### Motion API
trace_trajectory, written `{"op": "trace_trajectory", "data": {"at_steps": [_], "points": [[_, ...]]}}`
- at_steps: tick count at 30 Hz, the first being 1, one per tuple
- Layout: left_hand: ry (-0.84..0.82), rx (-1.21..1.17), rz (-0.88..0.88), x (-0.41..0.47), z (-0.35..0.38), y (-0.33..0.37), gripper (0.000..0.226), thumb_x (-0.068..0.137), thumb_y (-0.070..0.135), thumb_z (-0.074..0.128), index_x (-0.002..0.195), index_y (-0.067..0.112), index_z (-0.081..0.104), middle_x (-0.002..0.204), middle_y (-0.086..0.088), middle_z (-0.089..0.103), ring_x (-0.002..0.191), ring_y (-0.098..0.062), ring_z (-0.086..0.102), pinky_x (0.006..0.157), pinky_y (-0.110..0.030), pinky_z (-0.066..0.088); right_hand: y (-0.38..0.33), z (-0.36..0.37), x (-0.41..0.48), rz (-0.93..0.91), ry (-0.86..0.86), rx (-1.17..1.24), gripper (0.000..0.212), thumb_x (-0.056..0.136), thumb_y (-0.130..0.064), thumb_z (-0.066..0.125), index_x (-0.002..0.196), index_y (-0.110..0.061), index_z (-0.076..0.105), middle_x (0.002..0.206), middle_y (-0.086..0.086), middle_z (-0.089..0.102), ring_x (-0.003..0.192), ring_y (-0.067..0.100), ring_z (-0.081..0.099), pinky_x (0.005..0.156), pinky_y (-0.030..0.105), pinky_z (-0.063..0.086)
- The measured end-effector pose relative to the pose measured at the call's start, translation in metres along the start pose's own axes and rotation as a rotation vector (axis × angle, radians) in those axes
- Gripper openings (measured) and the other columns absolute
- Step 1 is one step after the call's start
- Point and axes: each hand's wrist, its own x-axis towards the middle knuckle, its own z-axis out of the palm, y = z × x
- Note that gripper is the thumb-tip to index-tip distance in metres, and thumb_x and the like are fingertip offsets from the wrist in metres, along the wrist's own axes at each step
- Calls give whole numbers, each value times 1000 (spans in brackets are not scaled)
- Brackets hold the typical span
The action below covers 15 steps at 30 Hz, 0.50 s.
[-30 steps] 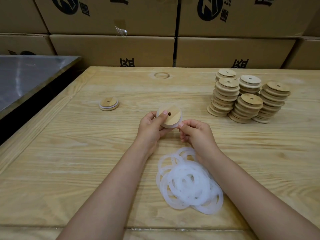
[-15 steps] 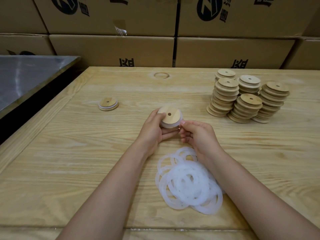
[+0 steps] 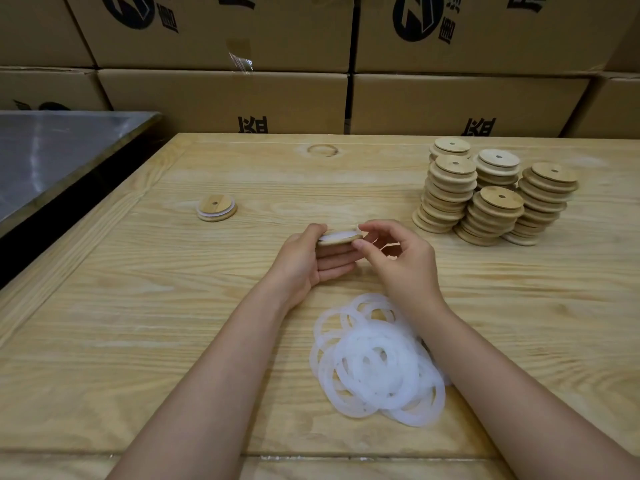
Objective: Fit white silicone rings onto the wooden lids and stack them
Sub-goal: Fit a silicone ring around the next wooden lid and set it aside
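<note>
Cardboard boxes (image 3: 221,98) wall off the far side at twelve o'clock. The upper ones carry a dark blue round logo (image 3: 128,8) with blue characters beside it, the lower ones black characters at their bottom edge. All of it is cropped, so none reads whole. At nine o'clock a grey metal top (image 3: 52,161) runs alongside the pale wooden table (image 3: 104,341). On the table, at ten o'clock from the hands, a lone lid (image 3: 216,207) lies flat with a white band round its step and a small hole in the middle. Just above the table's centre the left hand (image 3: 301,265) cradles a lid (image 3: 341,241) from below, fingers nearly straight under it and thumb hooked on its nine o'clock rim. The lid sits almost level, edge toward the camera, with a white ring (image 3: 336,234) seated round it. The right hand (image 3: 401,265) meets it at three o'clock, thumb and forefinger pinching the rim, the other fingers loosely curled and apart. Both hands are thus closed on the one lid, held clear of the table. At six o'clock, between the forearms, loose rings (image 3: 377,362) lie in an overlapping heap. At two o'clock stand five stacks (image 3: 491,199) of bare lids, touching one another, each top lid showing its hole.
</note>
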Motion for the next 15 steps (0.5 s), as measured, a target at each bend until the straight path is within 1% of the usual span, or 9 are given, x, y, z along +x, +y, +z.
{"op": "trace_trajectory", "data": {"at_steps": [3, 7, 9, 11, 13, 15], "points": [[-5, 34, -3, 0, -1, 0, 38, 98, 23, 35, 94, 0, 65, 89, -18, 73, 88, -26, 71, 71, -30, 59, 2, -2, 2, -59, -21, -2, 15, 79, -10, 74, 87, -23, 72, 89, -8, 66, 81, 7, 61, 74, 16, 47], [0, 82, -2, 0, -1, 0, 39, 99, 24, 34, 100, -1, 64, 93, -20, 72, 90, -27, 71, 70, -29, 58, 5, -7, 6, -81, -56, 47, 21, 79, -7, 73, 81, -28, 72, 86, -10, 67, 85, 3, 63, 76, 15, 47], [4, 105, -3, 0, -1, -1, 40, 99, 26, 35, 100, -1, 64, 92, -20, 72, 89, -27, 71, 69, -29, 58, 6, -10, 8, -136, -68, 17, 20, 80, -5, 72, 81, -25, 72, 84, -9, 68, 84, 4, 63, 77, 15, 46], [3, 131, -3, -1, 0, -1, 40, 99, 27, 36, 99, -1, 64, 91, -19, 72, 88, -27, 71, 67, -29, 58, 7, -13, 9, -279, -59, -88, 14, 81, -2, 71, 83, -16, 74, 82, -4, 68, 81, 6, 63, 77, 17, 47], [3, 164, -3, -1, 1, -2, 43, 99, 29, 36, 94, 1, 68, 89, -20, 72, 86, -28, 72, 65, -29, 58, 8, -16, 9, -499, -39, -240, 8, 82, 1, 70, 85, -6, 74, 81, 4, 69, 78, 14, 64, 75, 26, 51], [6, 195, -8, -2, 1, -2, 47, 98, 32, 36, 85, 5, 72, 86, -21, 72, 83, -29, 72, 63, -29, 58, 9, -17, 9, -709, -31, -383, 7, 84, 3, 67, 89, 2, 72, 80, 11, 68, 74, 25, 65, 70, 36, 53]]}}
